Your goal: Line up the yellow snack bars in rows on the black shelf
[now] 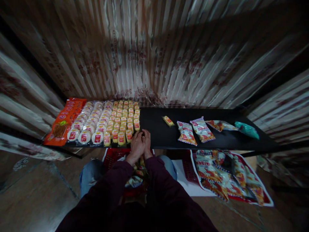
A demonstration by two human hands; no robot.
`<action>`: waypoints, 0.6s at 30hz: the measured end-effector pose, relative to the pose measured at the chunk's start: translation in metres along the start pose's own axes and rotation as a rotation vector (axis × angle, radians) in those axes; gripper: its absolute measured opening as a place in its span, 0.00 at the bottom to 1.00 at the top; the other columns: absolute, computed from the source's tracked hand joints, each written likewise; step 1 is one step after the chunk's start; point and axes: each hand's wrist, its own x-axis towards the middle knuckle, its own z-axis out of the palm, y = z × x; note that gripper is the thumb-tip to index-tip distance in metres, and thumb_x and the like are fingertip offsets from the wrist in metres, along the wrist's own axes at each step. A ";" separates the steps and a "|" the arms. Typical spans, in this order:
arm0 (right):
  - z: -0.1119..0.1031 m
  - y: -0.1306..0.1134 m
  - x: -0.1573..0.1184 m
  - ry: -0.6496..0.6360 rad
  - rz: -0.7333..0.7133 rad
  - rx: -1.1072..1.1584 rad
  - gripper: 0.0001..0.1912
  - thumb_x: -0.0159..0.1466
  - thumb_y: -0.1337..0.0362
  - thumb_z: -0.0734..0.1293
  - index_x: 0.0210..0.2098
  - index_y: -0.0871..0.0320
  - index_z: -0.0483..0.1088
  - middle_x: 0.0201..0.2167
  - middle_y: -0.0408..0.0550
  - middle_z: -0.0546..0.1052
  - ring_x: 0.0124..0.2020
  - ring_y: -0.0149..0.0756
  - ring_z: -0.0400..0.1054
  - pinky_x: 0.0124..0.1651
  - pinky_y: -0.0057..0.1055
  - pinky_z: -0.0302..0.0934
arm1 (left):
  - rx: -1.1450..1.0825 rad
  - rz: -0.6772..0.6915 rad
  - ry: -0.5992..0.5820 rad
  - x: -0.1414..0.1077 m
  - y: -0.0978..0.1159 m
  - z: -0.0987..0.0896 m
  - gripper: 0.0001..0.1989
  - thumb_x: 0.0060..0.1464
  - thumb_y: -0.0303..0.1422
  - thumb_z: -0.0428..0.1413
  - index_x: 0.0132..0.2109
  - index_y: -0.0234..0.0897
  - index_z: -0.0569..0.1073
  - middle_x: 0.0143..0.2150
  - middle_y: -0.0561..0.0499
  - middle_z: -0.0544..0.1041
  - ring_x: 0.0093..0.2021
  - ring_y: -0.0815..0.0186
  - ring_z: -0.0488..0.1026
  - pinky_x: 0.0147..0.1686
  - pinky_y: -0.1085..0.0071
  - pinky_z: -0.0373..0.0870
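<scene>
My left hand and my right hand meet at the front edge of a black shelf. Their fingers are curled in and close together, and whatever is between them is hidden. Just left of them stand rows of small yellow wrapped cakes; the front cake of the nearest row is beside my left fingers. Farther left lie rows of round white wrapped crackers. One yellow wrapped cake lies alone on the shelf to the right of my hands.
An orange snack bag lies at the shelf's left end. To the right are white-and-red snack bags and a green bag. Below are a red basket between my knees and a basket full of snack bags. A patterned curtain hangs behind.
</scene>
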 end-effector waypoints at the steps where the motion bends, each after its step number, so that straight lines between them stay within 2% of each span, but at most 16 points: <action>1: -0.003 -0.002 -0.008 0.009 -0.011 0.002 0.24 0.54 0.71 0.58 0.50 0.59 0.69 0.50 0.54 0.69 0.53 0.39 0.62 0.60 0.38 0.58 | 0.003 0.031 -0.009 -0.007 -0.001 0.001 0.20 0.57 0.26 0.45 0.54 0.34 0.72 0.60 0.41 0.69 0.62 0.60 0.64 0.63 0.64 0.58; 6: -0.022 -0.012 -0.059 0.050 -0.045 0.028 0.22 0.58 0.70 0.55 0.49 0.56 0.70 0.48 0.51 0.71 0.52 0.38 0.63 0.58 0.37 0.59 | -0.033 0.144 -0.058 -0.056 -0.019 0.007 0.20 0.58 0.27 0.42 0.52 0.35 0.73 0.57 0.43 0.72 0.59 0.60 0.66 0.62 0.64 0.60; 10: -0.031 -0.007 -0.112 -0.118 -0.104 0.005 0.19 0.59 0.69 0.57 0.46 0.55 0.72 0.45 0.50 0.74 0.50 0.40 0.65 0.56 0.38 0.59 | -0.070 0.188 -0.062 -0.100 -0.052 0.009 0.20 0.60 0.29 0.41 0.52 0.35 0.72 0.56 0.42 0.72 0.58 0.61 0.67 0.61 0.63 0.60; 12: -0.027 0.002 -0.138 -0.226 -0.060 -0.033 0.18 0.59 0.71 0.58 0.45 0.56 0.73 0.43 0.51 0.75 0.48 0.40 0.67 0.55 0.36 0.60 | -0.058 0.116 -0.107 -0.117 -0.073 0.012 0.19 0.60 0.28 0.40 0.50 0.35 0.73 0.53 0.41 0.73 0.54 0.62 0.69 0.59 0.65 0.63; 15: -0.012 0.018 -0.171 -0.407 0.034 -0.138 0.16 0.58 0.73 0.60 0.42 0.57 0.74 0.43 0.52 0.76 0.47 0.41 0.68 0.55 0.37 0.61 | 0.085 -0.116 -0.217 -0.131 -0.105 0.017 0.17 0.59 0.26 0.42 0.46 0.34 0.74 0.49 0.40 0.75 0.50 0.60 0.72 0.56 0.64 0.66; 16: -0.007 0.023 -0.179 -0.429 0.068 -0.188 0.16 0.58 0.73 0.61 0.42 0.58 0.74 0.43 0.54 0.76 0.47 0.42 0.68 0.55 0.37 0.61 | 0.148 -0.144 -0.231 -0.133 -0.115 0.018 0.16 0.58 0.26 0.44 0.46 0.34 0.74 0.50 0.40 0.75 0.51 0.59 0.71 0.56 0.63 0.65; 18: 0.002 0.030 -0.188 -0.443 0.110 -0.239 0.15 0.59 0.72 0.62 0.43 0.58 0.74 0.46 0.55 0.76 0.49 0.43 0.68 0.56 0.37 0.61 | 0.248 -0.141 -0.186 -0.132 -0.133 0.020 0.16 0.56 0.25 0.46 0.48 0.35 0.73 0.54 0.42 0.73 0.56 0.59 0.68 0.59 0.64 0.62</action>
